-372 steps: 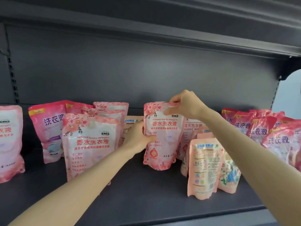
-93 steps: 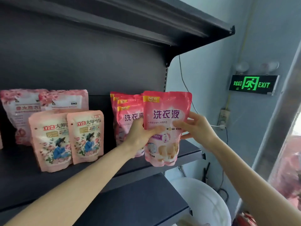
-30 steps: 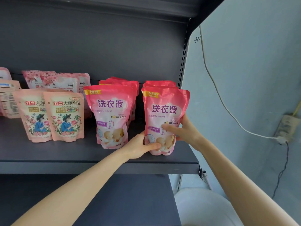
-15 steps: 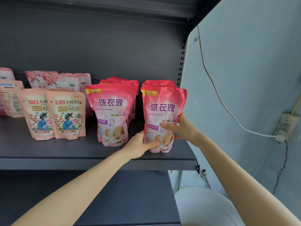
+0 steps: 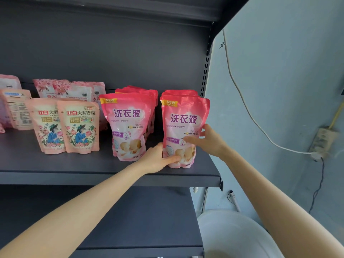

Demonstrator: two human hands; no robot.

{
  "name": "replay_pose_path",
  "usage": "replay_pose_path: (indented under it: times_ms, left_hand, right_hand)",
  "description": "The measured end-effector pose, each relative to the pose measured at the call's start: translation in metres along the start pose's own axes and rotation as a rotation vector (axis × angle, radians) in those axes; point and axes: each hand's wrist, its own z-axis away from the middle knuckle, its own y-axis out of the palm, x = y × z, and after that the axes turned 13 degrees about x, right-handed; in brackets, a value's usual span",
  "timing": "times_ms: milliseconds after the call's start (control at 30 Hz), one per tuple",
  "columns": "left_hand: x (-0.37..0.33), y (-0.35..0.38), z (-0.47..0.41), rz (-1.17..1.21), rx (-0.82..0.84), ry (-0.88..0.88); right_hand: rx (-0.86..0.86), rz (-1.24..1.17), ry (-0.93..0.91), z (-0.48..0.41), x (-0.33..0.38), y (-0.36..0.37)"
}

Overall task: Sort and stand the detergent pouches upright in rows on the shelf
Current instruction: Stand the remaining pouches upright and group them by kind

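Note:
A pink detergent pouch stands upright at the right end of the dark shelf, at the front of a short row of like pouches. My left hand grips its lower left corner. My right hand holds its right side, thumb across the front. To the left stands a second row of the same pink pouches. Further left are two peach floral pouches side by side, with pale pink blossom pouches behind them.
A turned peach pouch shows its back label at the far left. The shelf's right upright stands beside the held pouch. A lower shelf lies beneath. A white round bin stands on the floor at right, near wall cables.
Over the last second the pouch has been pushed slightly back and settled on the shelf. Both hands stay on it. Earlier I carried it in the air from the shelf's middle.

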Motion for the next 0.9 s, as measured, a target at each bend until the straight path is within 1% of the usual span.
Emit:
replay_pose_path:
  times_ms: [67, 200, 300, 367, 467, 633, 800, 900]
  left_hand:
    - [-0.004, -0.005, 0.006, -0.105, -0.008, -0.045]
    - [-0.010, -0.018, 0.019, -0.210, 0.011, -0.085]
    - [-0.016, -0.032, 0.035, -0.397, -0.003, -0.101]
    - [-0.019, -0.045, 0.049, -0.449, 0.000, -0.091]
    - [-0.023, -0.072, 0.078, -0.488, -0.016, -0.040]
    - [-0.010, -0.135, 0.146, -0.648, -0.150, 0.012]
    - [0.035, -0.208, 0.238, -0.734, -0.307, 0.010]
    - [0.079, -0.247, 0.296, -0.749, -0.384, -0.040]
  right_hand:
    - [0.016, 0.121, 0.043, 0.009, 0.004, -0.003]
    - [0.050, 0.422, 0.171, 0.026, 0.012, -0.007]
    - [0.086, 0.586, 0.182, 0.036, 0.022, -0.007]
    - [0.099, 0.648, 0.146, 0.042, 0.035, -0.004]
    - [0.130, 0.694, 0.061, 0.048, 0.065, 0.007]
    - [0.127, 0.728, -0.131, 0.045, 0.138, 0.051]
    - [0.068, 0.645, -0.333, 0.040, 0.226, 0.135]
    - [0.052, 0.572, -0.400, 0.036, 0.273, 0.199]
